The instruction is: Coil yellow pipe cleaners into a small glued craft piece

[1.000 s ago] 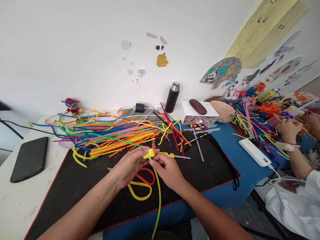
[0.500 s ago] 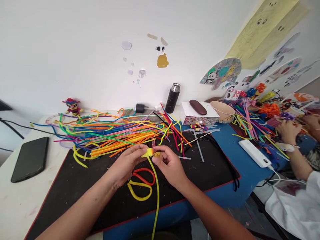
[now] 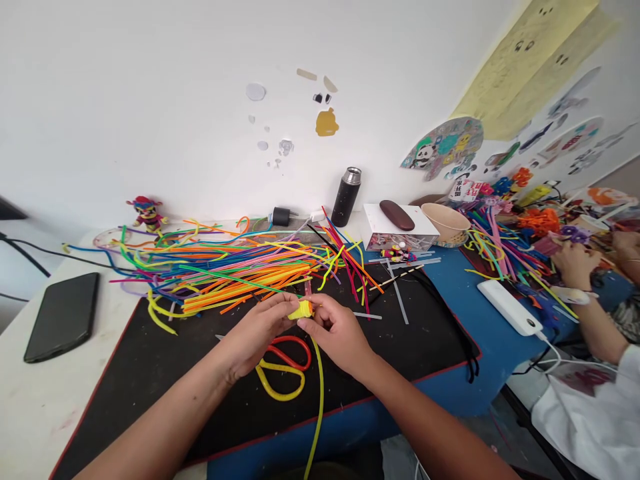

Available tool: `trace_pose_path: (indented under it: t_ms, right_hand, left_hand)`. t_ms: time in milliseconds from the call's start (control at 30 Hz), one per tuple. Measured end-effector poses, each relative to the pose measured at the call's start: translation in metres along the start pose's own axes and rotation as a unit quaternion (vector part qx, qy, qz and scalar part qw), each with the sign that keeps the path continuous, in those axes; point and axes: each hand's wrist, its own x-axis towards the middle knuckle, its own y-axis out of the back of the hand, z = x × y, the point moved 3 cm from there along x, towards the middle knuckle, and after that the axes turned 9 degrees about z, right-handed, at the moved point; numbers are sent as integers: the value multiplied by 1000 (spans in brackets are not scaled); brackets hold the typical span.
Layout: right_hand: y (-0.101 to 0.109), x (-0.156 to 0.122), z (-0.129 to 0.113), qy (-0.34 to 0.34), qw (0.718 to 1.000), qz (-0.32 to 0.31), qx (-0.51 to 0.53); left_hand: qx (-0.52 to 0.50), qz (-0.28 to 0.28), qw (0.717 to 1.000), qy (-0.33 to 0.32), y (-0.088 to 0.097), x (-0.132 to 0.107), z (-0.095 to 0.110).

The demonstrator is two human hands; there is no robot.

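My left hand (image 3: 265,327) is closed, pinching a small yellow roll of wound pipe cleaner (image 3: 301,311) between thumb and fingers. A bit of orange shows at the roll's right end. There the fingers of my right hand (image 3: 343,337) are bent and pressed against the piece, partly hiding it. From the roll a long yellow-green pipe cleaner strand (image 3: 319,400) hangs down past the table's front edge. Below my left hand lie scissors with one red and one yellow handle (image 3: 281,396), their blades partly hidden by my wrist.
Many coloured pipe cleaners (image 3: 250,273) lie along the back of the black mat (image 3: 165,393). Behind stand a flask (image 3: 346,198), a white box (image 3: 373,220) and a paper bowl (image 3: 445,223). A tablet (image 3: 63,317) lies left; a power bank (image 3: 509,307) and another person's hand (image 3: 575,263) are right.
My right hand's fingers have closed in on the roll's right end, covering more of it. Both hands and the hanging strand have shifted slightly right.
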Motion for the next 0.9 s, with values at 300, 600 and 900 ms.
trace_pose_path:
  t_ms: [300, 600, 900]
  right_hand:
    - [-3, -1, 1, -10, 1000, 4, 10]
    - [-3, -3, 3, -17, 1000, -1, 8]
    - [-4, -3, 3, -21, 1000, 0, 20]
  left_hand:
    - [-22, 12, 999, 32, -1, 0, -4]
    - [-23, 5, 999, 47, -5, -1, -3]
    - [-10, -14, 999, 48, -2, 4, -10]
